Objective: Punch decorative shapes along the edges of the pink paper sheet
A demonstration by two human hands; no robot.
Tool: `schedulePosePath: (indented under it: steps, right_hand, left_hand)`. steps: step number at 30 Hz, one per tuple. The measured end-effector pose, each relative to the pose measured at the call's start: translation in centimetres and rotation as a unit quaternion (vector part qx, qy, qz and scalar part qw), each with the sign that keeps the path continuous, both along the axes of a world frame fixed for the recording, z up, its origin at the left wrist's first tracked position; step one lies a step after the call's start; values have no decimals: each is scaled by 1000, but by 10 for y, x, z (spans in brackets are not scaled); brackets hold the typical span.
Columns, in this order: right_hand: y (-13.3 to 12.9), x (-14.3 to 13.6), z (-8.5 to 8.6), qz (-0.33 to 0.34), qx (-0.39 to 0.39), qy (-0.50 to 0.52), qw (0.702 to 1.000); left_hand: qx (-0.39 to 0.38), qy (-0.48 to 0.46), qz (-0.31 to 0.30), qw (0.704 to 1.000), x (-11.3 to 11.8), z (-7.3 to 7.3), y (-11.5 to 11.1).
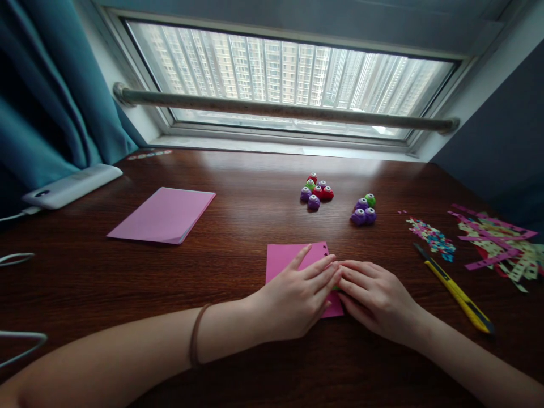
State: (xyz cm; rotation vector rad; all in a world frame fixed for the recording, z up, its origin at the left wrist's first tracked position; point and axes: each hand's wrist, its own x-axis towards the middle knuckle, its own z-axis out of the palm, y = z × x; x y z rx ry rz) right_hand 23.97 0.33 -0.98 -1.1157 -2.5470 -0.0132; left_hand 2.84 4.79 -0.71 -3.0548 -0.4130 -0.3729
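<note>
Two dark star-shaped holes (325, 247) done, square pink paper (281, 258) otherwise plain where visible | remaining edge hidden (annoyingly) | paper on brown wooden table (238, 226), under left hand (293, 300) | right hand (378, 292) at small green object (336, 288), both grips unclear

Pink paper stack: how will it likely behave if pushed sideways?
The pink paper stack lies flat on the glossy tabletop, so it should slide rather than tip. Layered edges on its right suggest separate sheets that may shear apart. They look thin, so likely floppy at the corners.
</note>
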Motion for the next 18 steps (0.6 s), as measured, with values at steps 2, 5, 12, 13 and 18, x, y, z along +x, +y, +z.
schedulePosePath:
  steps: [2,5,12,13,18]
  right_hand:
    - [-1,2,-3,-5,0,-5,1000]
    - [-2,3,-8,-5,11,15,1000]
    - [1,2,-12,9,8,90,996]
    - [2,2,-12,10,3,98,995]
    - [2,4,-12,11,-21,123,992]
  left_hand:
    - [-3,-5,0,1000,0,0,0]
    - [-14,-13,4,1000,1,0,0]
    - [-59,-11,12,998,-1,-4,3]
    - [-64,-11,13,998,-2,-5,4]
    - [-75,-8,35,997,-3,-5,5]
